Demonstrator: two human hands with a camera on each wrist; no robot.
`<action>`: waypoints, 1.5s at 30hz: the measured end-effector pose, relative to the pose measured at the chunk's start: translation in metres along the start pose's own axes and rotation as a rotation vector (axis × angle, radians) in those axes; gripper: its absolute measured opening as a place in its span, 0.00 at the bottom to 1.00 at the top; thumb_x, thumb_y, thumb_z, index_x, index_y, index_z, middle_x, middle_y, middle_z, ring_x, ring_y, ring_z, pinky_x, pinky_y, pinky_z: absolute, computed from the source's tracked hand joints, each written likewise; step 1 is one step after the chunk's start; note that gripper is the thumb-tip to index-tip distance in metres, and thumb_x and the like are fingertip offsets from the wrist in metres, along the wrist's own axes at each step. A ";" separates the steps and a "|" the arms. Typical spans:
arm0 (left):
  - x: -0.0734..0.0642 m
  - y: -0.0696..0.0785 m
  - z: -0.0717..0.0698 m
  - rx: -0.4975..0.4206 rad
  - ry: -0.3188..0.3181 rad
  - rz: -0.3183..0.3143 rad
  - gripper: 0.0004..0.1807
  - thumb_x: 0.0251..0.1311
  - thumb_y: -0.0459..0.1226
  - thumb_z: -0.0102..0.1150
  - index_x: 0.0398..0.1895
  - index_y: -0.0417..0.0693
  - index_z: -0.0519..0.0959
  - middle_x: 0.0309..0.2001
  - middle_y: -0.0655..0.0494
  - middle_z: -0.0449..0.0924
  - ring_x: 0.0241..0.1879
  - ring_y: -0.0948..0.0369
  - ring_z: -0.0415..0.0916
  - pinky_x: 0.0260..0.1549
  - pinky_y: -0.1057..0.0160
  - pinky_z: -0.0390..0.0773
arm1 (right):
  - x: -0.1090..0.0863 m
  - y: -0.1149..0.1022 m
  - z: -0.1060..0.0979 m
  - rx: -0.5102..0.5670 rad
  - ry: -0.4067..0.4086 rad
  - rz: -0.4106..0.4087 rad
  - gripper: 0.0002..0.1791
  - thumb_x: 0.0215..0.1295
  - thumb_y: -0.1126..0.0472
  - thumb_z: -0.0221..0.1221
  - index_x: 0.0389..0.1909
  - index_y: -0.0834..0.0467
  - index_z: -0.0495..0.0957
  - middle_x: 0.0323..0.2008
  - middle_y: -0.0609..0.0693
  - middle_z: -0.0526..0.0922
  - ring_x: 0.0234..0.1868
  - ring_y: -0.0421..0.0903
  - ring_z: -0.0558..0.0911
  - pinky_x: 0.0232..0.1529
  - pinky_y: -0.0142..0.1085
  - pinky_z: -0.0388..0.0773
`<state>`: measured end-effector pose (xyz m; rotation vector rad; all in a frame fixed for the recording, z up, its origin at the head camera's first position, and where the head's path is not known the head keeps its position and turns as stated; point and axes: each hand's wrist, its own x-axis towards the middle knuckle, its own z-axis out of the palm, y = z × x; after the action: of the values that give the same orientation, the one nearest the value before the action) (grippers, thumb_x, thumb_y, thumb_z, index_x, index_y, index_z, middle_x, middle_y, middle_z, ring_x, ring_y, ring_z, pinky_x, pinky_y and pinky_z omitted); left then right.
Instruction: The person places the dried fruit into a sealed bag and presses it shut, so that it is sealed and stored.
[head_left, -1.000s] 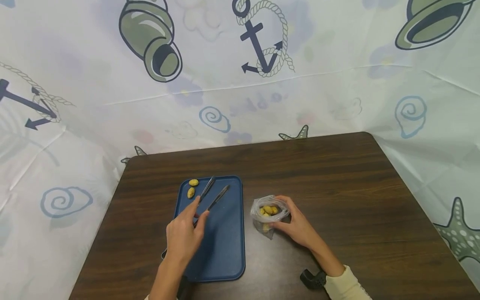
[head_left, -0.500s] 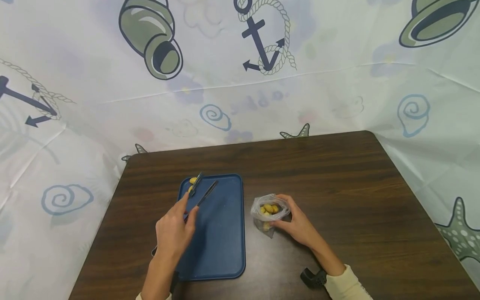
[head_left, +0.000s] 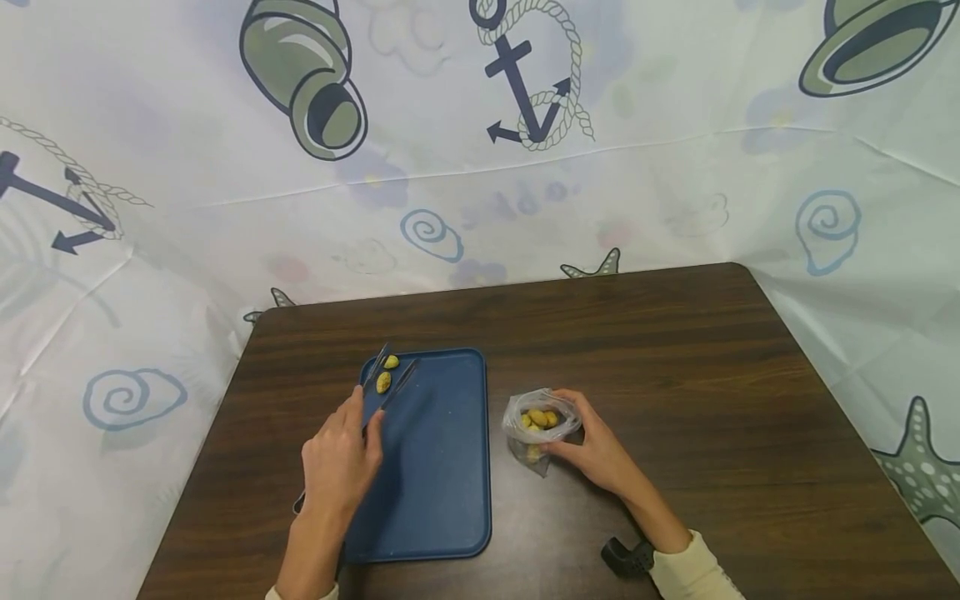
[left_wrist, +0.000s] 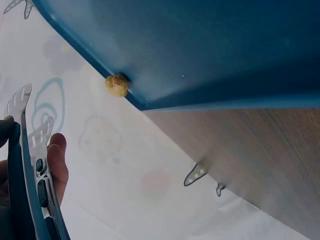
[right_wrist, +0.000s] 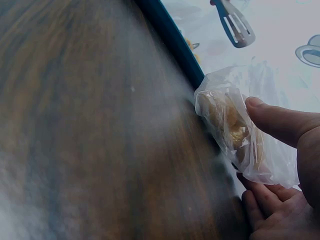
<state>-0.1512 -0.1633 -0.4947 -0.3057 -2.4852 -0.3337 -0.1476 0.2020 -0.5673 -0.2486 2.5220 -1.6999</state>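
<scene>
In the head view, my left hand [head_left: 333, 467] grips a pair of metal tongs [head_left: 400, 385], their arms spread apart over the far left of a blue tray [head_left: 435, 475]. Two small yellow-brown lumps lie near that corner, and the nearer lump [head_left: 384, 382] sits between the tong arms. The left wrist view shows the tongs' slotted tips and dark grips, raised above the tray; one lump [left_wrist: 117, 85] appears at the tray's edge. My right hand [head_left: 596, 454] holds a clear plastic bag [right_wrist: 227, 112] by its side, thumb on the film. Its mouth gapes, with several yellow lumps [head_left: 537, 418] inside.
The tray lies on a dark wood-grain table [head_left: 637, 342], with the bag just right of it. A white cloth [head_left: 480, 192] printed with anchors and shells hangs behind. A black wrist device [head_left: 628, 558] is on the right forearm.
My left hand has carried the tongs leftward, from right of the lumps to where the arms straddle the nearer one. The right hand and bag have stayed nearly still.
</scene>
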 end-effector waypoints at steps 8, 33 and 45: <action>0.000 -0.006 0.005 -0.001 -0.019 -0.041 0.25 0.64 0.35 0.68 0.60 0.27 0.78 0.46 0.29 0.86 0.39 0.35 0.87 0.29 0.39 0.84 | 0.000 0.001 0.000 -0.005 -0.001 0.017 0.43 0.59 0.50 0.75 0.72 0.44 0.63 0.76 0.55 0.67 0.78 0.61 0.64 0.73 0.70 0.57; 0.001 -0.019 0.017 -0.048 -0.132 -0.161 0.22 0.65 0.32 0.61 0.58 0.26 0.78 0.38 0.31 0.86 0.27 0.35 0.83 0.24 0.38 0.80 | 0.000 0.002 0.001 -0.011 0.017 -0.002 0.43 0.58 0.50 0.76 0.71 0.44 0.64 0.73 0.55 0.69 0.76 0.61 0.67 0.72 0.68 0.59; 0.003 -0.023 0.020 -0.061 -0.200 -0.221 0.21 0.64 0.31 0.59 0.58 0.26 0.77 0.37 0.31 0.84 0.29 0.34 0.83 0.26 0.37 0.80 | 0.000 0.003 0.001 0.013 0.004 -0.017 0.42 0.59 0.52 0.75 0.71 0.44 0.64 0.73 0.54 0.69 0.74 0.60 0.67 0.71 0.68 0.59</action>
<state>-0.1710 -0.1788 -0.5125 -0.0912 -2.7165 -0.4913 -0.1481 0.2020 -0.5708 -0.2671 2.5175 -1.7243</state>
